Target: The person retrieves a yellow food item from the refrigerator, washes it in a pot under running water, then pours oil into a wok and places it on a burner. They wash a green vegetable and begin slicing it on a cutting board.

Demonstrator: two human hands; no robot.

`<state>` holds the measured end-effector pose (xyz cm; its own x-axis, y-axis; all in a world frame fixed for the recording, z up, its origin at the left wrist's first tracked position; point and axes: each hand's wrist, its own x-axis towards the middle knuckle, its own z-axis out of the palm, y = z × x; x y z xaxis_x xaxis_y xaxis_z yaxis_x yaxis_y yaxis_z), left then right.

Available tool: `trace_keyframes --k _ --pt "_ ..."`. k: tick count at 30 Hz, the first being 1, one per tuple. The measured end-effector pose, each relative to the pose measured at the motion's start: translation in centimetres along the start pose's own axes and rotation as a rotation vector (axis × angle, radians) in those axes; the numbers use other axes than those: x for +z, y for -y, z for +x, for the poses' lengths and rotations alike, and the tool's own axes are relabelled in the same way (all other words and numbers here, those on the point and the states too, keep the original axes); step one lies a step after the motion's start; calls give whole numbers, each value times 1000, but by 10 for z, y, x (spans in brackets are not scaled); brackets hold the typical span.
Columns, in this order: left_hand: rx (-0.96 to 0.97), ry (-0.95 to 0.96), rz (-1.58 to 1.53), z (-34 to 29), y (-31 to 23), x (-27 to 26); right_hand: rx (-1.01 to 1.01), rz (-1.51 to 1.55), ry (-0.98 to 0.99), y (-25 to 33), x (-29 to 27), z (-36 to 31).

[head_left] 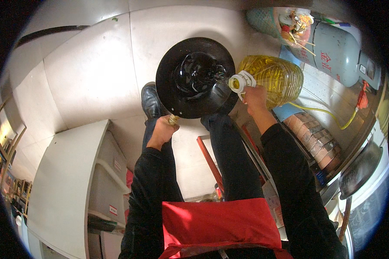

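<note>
My left hand is closed round the short pale handle of a black wok, which I hold out over the floor. Clear, glossy oil lies in the wok's bottom and ripples on the side by the bottle. In my right hand is a big clear oil bottle, gripped by the white handle at its neck. The bottle lies tilted with yellow oil inside, its uncapped mouth over the wok's right rim. A thin stream seems to run from the mouth into the wok, though glare blurs it.
A grey gas cylinder with a yellow hose stands at the right. Above the bottle sits a waste bin with scraps and skewers. A white cabinet is at the left. Another black pan is at far right.
</note>
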<state>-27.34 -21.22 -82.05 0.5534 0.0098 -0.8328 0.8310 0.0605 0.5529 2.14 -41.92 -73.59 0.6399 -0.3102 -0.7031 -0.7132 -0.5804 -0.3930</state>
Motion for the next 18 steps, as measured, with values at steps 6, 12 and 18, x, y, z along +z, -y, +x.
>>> trace_keyframes --k 6,12,18 --pt "12 -20 -31 -2 -4 -3 2 -8 -7 0 0 0" --pt "-9 30 -17 -7 -14 -8 -7 -16 17 -1 -3 3" --pt "61 43 141 -21 -33 -6 9 28 -20 8 -44 -6"
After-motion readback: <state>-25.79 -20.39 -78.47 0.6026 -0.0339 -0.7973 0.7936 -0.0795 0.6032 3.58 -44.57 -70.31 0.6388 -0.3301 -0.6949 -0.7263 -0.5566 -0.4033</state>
